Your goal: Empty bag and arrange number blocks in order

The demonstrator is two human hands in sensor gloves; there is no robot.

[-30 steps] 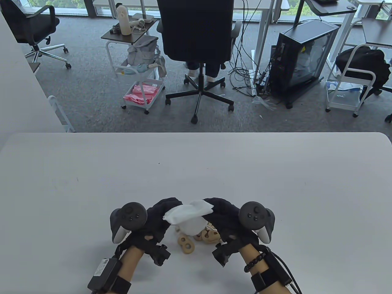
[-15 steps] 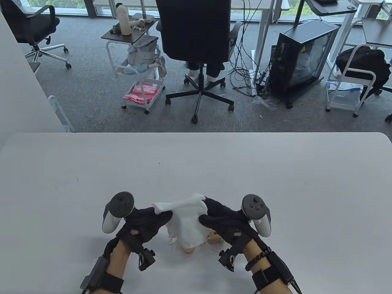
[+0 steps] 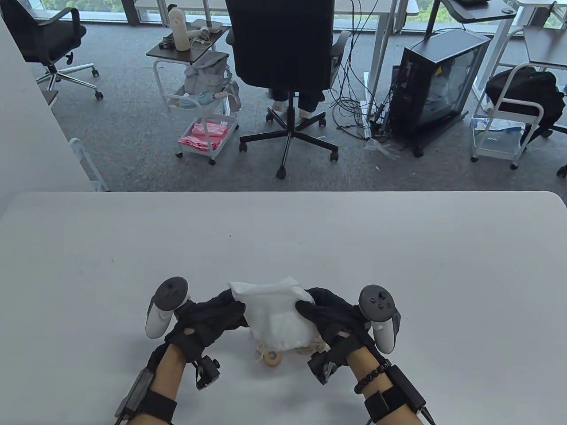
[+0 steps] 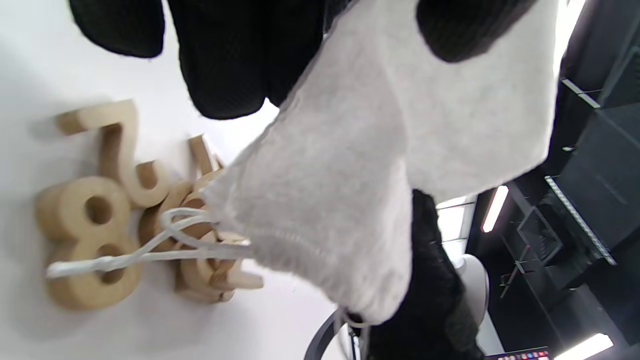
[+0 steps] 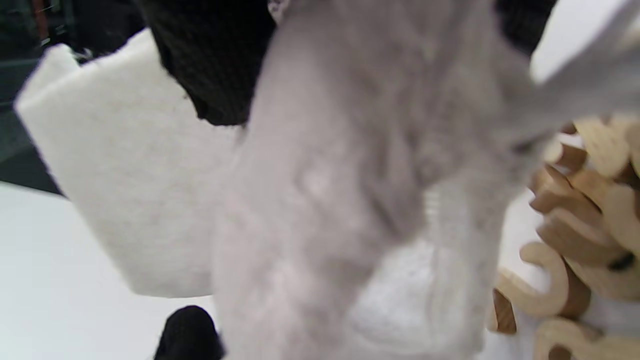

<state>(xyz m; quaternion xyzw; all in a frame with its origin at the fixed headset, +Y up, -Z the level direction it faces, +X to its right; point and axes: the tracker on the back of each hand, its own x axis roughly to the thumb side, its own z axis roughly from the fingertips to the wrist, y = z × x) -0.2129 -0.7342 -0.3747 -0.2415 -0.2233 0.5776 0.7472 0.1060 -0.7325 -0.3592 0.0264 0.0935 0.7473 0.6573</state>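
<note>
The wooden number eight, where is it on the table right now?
In the left wrist view the wooden eight lies flat on the table at the left edge of the spilled pile, beside the seven, with the bag's drawstring draped across it.

We're looking past the white table [image 3: 283,230] at a black office chair [image 3: 283,53] standing on grey carpet, someone's legs showing beneath its seat. A white trolley [image 3: 201,110] is carrying pink cloths, a black computer tower [image 3: 436,88] is sitting with cables trailing beside it, and another chair [image 3: 48,40] is waiting far left.
</note>
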